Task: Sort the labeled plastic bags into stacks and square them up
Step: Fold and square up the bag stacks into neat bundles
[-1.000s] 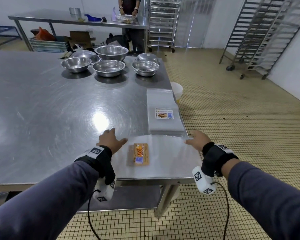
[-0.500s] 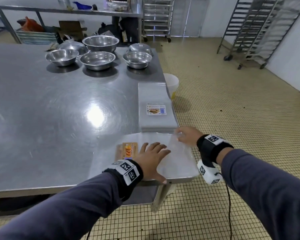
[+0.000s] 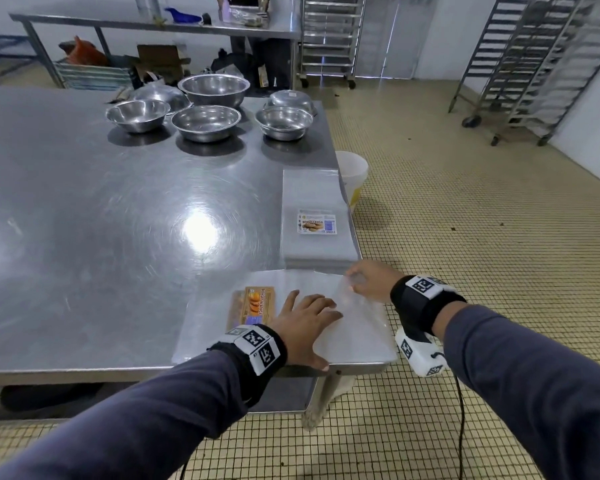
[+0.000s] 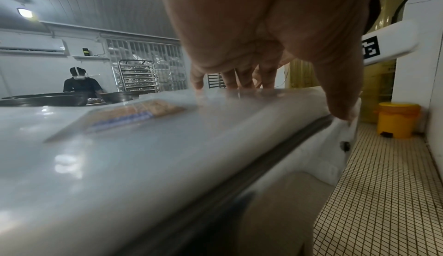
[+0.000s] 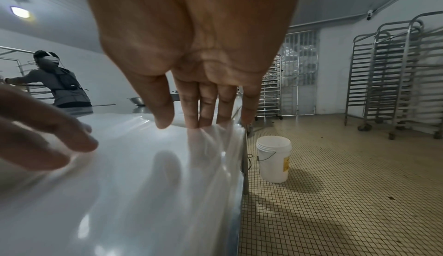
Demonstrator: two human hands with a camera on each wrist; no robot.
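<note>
head: above, forward-down | wrists: low, along fingers (both near bags (image 4: 167,146))

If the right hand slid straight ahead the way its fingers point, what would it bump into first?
Probably the squared stack of bags with the white label, just beyond the right hand, which is lifting a corner of the orange-labelled bag. Depth is hard to judge.

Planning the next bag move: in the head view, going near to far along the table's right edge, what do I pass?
Left hand on the orange-labeled bags → white-labeled stack → rightmost steel bowl.
</note>
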